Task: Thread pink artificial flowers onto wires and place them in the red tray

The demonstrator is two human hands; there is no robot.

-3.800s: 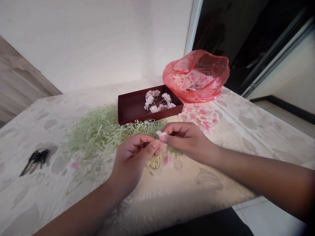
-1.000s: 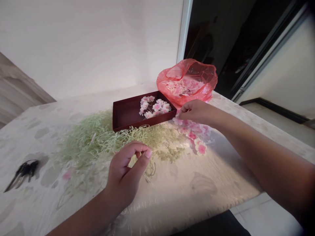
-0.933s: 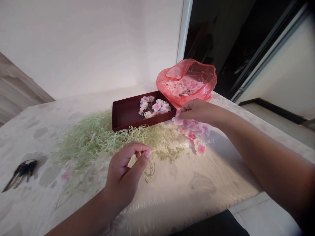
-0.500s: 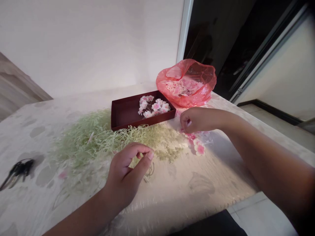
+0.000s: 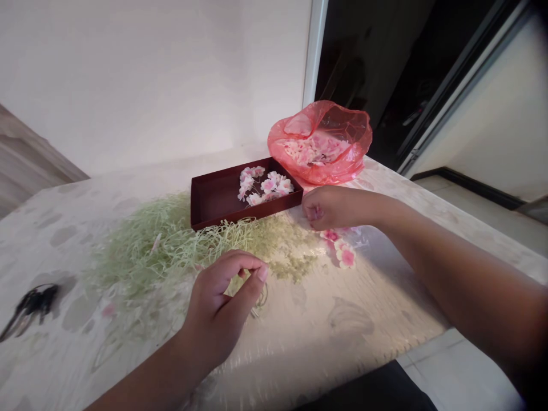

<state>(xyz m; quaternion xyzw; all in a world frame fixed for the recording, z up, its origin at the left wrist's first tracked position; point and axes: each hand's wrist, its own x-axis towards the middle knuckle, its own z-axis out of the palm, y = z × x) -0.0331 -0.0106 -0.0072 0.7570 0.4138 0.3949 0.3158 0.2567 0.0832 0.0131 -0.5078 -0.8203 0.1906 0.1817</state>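
Observation:
My left hand point(image 5: 229, 291) is closed in a pinch, thumb against forefinger, above the near edge of a heap of pale green shredded filler point(image 5: 171, 240). Whatever it holds is too fine to make out. Fingers curled, my right hand point(image 5: 327, 206) is by the near right corner of a dark red box point(image 5: 214, 197); what lies inside its grip is hidden. Pink and white artificial flowers point(image 5: 269, 187) sit in the box's right half. Loose pink flowers point(image 5: 345, 255) lie on the table just below my right hand.
Behind the box, at its right, an open pink plastic bag point(image 5: 359, 154) holds many more artificial flowers. Black keys point(image 5: 36, 302) lie at the far left of the plastic-covered table point(image 5: 363, 319). A white wall point(image 5: 149, 74) stands behind the table.
My right hand has shifted slightly left, toward the corner of the box. The left hand keeps its pinch in almost the same place. The whole view has shifted slightly.

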